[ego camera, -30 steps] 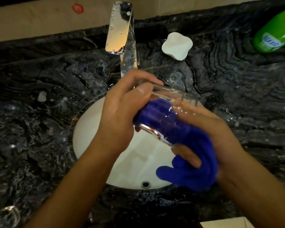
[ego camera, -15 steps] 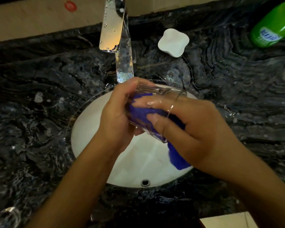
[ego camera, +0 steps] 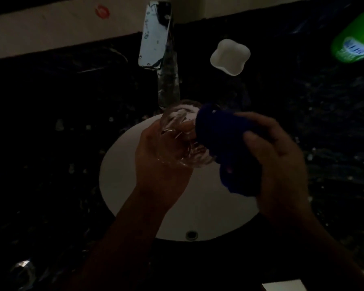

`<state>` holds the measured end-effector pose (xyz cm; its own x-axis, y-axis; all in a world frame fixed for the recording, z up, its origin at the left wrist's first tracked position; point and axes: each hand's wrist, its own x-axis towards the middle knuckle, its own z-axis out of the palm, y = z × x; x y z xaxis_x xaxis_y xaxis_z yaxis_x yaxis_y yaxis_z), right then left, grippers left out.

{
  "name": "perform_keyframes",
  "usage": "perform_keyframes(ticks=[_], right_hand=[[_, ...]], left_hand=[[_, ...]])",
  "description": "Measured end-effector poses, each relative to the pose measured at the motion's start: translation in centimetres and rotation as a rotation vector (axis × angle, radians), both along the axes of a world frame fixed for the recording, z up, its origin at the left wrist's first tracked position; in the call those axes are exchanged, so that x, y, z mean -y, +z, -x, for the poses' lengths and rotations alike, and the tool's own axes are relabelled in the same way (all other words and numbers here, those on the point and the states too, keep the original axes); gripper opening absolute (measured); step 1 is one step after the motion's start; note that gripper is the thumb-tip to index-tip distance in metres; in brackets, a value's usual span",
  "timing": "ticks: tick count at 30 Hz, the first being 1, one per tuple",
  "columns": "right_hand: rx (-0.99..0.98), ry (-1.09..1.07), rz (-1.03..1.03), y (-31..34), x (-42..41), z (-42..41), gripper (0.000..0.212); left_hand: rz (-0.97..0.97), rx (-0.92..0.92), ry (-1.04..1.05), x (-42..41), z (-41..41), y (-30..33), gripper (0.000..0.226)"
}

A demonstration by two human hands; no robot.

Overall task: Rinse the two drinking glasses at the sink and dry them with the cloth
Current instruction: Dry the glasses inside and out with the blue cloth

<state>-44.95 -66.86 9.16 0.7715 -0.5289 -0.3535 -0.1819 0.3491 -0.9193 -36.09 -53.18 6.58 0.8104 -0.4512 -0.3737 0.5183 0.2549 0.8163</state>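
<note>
The glass (ego camera: 182,136) is held on its side over the white sink (ego camera: 122,185), just below the tap (ego camera: 156,34). The left hand (ego camera: 158,164) is closed around its wall, fingers wrapped from underneath. The right hand (ego camera: 275,164) is closed on the blue cloth (ego camera: 225,139), bunched and pressed against one end of the glass; whether that end is the mouth or the base cannot be told in this dim light.

As a judgement: the glass is light, stiff and brittle, and probably wet, so slippery under bare skin. The safest hold is around the middle of the wall with the whole hand, not by the rim, which is the thinnest part. The cloth is soft and grips better than fingers, so it can steady the glass while rubbing. The hard sink below would not forgive a drop.

A second glass (ego camera: 22,269) seems to stand on the dark tabletop (ego camera: 51,143) at lower left, though it is faint.
</note>
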Motion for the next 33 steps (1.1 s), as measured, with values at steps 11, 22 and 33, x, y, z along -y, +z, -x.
perform_keyframes(ticks=[11, 22, 33], right_hand=[[0.009, 0.273, -0.107, -2.7, -1.4, -0.5, 0.063], [0.082, 0.066, -0.684, -3.4, -1.8, -0.5, 0.076], [-0.203, 0.169, -0.483, -2.8, 0.0, -1.1, 0.055]], left_hand=[[0.032, -0.203, 0.155, 1.0, 0.2, 0.8, 0.044], [-0.486, 1.005, -0.113, -0.7, -0.8, 1.8, 0.062], [-0.607, 1.394, -0.387, -2.3, -1.7, 1.8, 0.026]])
